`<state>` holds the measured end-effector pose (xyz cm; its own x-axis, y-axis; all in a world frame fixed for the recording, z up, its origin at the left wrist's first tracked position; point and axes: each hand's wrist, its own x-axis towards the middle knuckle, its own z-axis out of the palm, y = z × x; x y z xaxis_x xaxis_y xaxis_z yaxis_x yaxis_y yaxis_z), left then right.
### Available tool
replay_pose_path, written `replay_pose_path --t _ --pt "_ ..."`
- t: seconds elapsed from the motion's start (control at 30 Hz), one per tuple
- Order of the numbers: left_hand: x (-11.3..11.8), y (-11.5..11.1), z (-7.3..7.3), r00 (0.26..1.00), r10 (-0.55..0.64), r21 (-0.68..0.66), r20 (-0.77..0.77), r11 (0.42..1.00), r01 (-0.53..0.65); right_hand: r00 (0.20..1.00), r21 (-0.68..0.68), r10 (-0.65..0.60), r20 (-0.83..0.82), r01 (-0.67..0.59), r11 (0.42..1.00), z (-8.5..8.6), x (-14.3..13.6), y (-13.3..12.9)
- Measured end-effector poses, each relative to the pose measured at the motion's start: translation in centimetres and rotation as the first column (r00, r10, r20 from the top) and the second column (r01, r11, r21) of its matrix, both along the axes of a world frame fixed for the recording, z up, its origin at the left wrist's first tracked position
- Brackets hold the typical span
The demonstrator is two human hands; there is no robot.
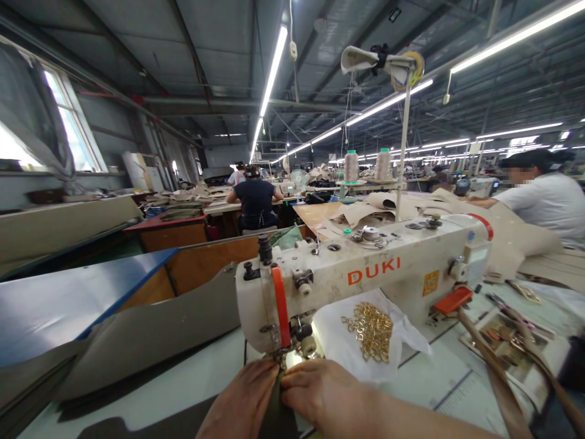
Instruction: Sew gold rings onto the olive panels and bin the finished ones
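Observation:
A white sewing machine marked DUKI stands in front of me, its lamp lit near the needle. A narrow dark olive piece of material runs under its presser foot area. My left hand grips the piece from the left, its fingers pressed together close to the needle. From the right, my right hand pinches the same piece, fingers bent and closed. The fingertips and the stitch line are partly hidden. Beside the machine head, gold-coloured metal rings lie heaped on a white plastic bag.
Large grey-olive panels are stacked at the left. A tray with small parts, straps and scissors sits at the right. Two thread cones stand behind the machine. One co-worker sits at the right, another ahead.

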<state>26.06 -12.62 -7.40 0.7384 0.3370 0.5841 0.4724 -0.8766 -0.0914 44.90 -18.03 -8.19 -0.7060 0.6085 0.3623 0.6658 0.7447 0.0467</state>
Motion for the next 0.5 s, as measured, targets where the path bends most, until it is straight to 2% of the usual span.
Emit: replay_pose_path --t 0.27,0.5 --pt "-0.07 -0.37 -0.01 0.999 0.02 0.093 -0.044 0.996 -0.016 0.999 0.005 0.01 -0.036 -0.01 1.0 0.12 -0.07 -0.17" --pt "0.39 -0.34 0.14 0.999 0.003 0.007 0.043 1.0 -0.004 0.999 -0.014 0.001 -0.037 -0.002 1.0 0.09 -0.09 0.0"
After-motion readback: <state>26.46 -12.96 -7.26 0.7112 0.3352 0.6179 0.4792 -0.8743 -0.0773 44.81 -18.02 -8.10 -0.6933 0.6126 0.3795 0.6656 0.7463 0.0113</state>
